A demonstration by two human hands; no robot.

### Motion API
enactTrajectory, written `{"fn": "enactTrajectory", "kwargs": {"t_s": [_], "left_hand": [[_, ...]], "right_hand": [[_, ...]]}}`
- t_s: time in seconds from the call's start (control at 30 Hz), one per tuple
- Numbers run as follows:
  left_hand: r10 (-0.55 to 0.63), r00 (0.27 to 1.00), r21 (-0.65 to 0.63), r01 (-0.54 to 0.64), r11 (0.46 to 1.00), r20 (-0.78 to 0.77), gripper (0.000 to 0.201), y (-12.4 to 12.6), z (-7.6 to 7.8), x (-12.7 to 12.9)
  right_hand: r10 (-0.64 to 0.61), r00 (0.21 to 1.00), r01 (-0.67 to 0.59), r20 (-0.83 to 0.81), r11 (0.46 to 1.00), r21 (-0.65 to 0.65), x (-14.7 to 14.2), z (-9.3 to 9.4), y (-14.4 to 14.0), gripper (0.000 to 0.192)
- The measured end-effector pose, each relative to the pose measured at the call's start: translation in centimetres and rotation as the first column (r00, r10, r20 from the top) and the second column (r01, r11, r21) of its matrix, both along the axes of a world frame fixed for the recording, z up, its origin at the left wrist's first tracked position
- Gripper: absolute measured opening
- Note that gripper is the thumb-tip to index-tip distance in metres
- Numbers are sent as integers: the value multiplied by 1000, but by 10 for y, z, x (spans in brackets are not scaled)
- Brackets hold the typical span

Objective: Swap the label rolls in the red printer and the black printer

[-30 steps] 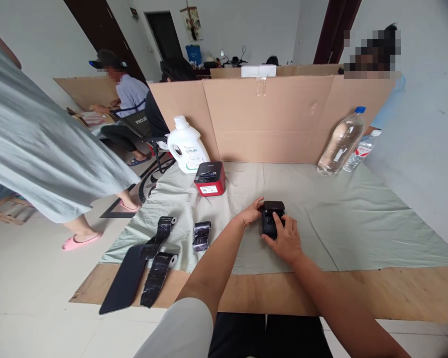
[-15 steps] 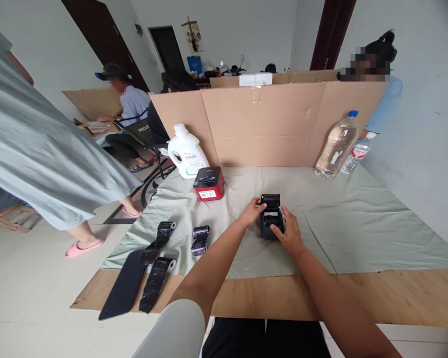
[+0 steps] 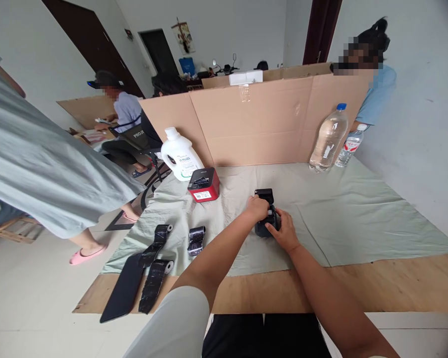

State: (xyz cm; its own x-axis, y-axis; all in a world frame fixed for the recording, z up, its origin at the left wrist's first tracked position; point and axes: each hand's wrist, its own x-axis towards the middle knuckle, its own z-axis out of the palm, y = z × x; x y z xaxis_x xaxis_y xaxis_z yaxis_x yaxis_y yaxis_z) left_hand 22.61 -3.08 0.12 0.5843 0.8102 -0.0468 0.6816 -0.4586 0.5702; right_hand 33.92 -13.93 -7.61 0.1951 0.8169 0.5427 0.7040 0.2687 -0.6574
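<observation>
A small black portable printer (image 3: 263, 230) stands on the cloth in front of me, its lid (image 3: 264, 193) raised at the far end. My left hand (image 3: 258, 208) reaches over the printer's opening with curled fingers; the fingertips are inside and hidden, so what they pinch does not show. Around the right side of the body is my right hand (image 3: 286, 231), its thumb on the near top and fingers along the side, gripping it. Left of my forearm lies a short black-printed paper roll (image 3: 196, 240), partly unrolled.
Two more partly unrolled rolls (image 3: 156, 286) lie by a dark flat slab (image 3: 123, 291) at the left edge. A red and black box-shaped printer (image 3: 205, 186), a white jug (image 3: 181, 156) and two water bottles (image 3: 327, 141) stand before a cardboard screen (image 3: 254, 127). Other people are around.
My left hand has moved from the lid's left edge to over the opening, fingers now curled inside. My right hand stays on the printer's right side. The view has shifted slightly.
</observation>
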Motion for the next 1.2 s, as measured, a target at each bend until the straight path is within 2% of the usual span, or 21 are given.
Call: {"fn": "enactTrajectory", "kwargs": {"t_s": [0.1, 0.2, 0.4, 0.57, 0.7, 0.87, 0.97, 1.03, 1.1, 1.17, 1.2], "left_hand": [[-3, 998, 12, 4, 1000, -56, 12, 2, 0, 13], [13, 993, 29, -10, 1000, -121, 6, -2, 3, 18], [49, 980, 24, -46, 999, -195, 23, -4, 17, 1], [75, 985, 2, -76, 997, -158, 31, -5, 20, -22], [87, 990, 8, -87, 996, -111, 33, -10, 16, -30], [48, 995, 135, -35, 990, -92, 28, -20, 2, -23], [-10, 1000, 248, 2, 969, 28, 30, -28, -1, -20], [-43, 984, 275, -6, 961, 171, 30, -35, 3, -23], [-12, 943, 221, -65, 973, 332, 30, -42, 13, -35], [52, 898, 84, -98, 992, 438, 32, -50, 29, -60], [52, 895, -9, -54, 998, 444, 33, -55, 38, -79]], "right_hand": [[9, 1000, -8, 28, 1000, -18, 0, -1, 0, 72], [15, 997, -12, 75, 999, -37, -1, -3, 1, 86], [3, 986, 14, 165, 995, -102, -3, -11, 4, 105], [9, 978, 13, 208, 994, -105, -3, -11, 5, 105], [44, 963, -18, 264, 995, -100, -2, -6, 2, 96], [58, 937, -34, 344, 997, -73, -1, -5, 1, 88], [29, 938, -7, 346, 998, -65, -1, -7, 2, 92], [23, 939, 2, 343, 997, -71, -2, -7, 2, 92], [27, 940, 1, 340, 997, -83, -2, -7, 2, 89], [26, 941, 8, 337, 995, -99, -3, -5, 1, 87], [26, 942, 11, 334, 994, -110, -3, -3, 1, 87]]}}
